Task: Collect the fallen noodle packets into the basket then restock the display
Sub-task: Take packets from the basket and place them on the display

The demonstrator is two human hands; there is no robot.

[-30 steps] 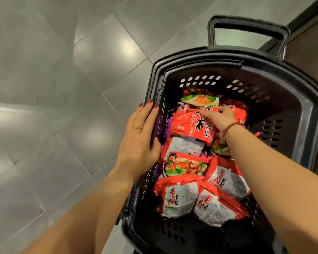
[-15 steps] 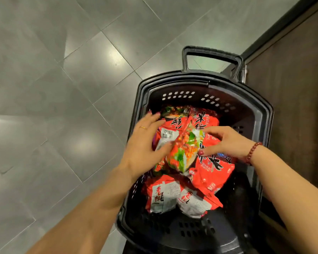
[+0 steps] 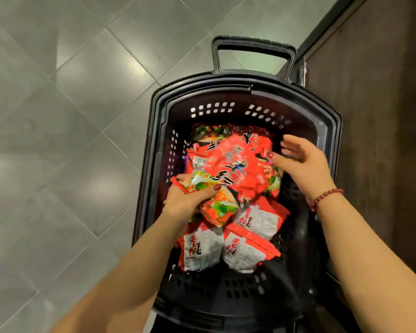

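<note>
Fingers of the left hand [image 3: 189, 203] are curled round a green packet [image 3: 220, 210], gripped at its 9 o'clock edge, near the middle of the basket [image 3: 238, 97]. Fingers of the right hand [image 3: 303, 164] are held straight and spread, gripping nothing, at 3 o'clock of the heap. Its thumb tip lies at the edge of a red packet [image 3: 235, 162], and whether contact is made cannot be told. Other packets [image 3: 203, 248] are piled from 12 to 6 o'clock inside, and none is seen on the floor [image 3: 82, 116]. Collection is judged done, and the green packet is probably being lifted out for the display, which is not in view. A firm hold on the sealed edge, not the brittle middle, is advised. The lift is best made straight up, with the red packet steadied by the right hand so that neighbours are not dragged over the rim
</note>
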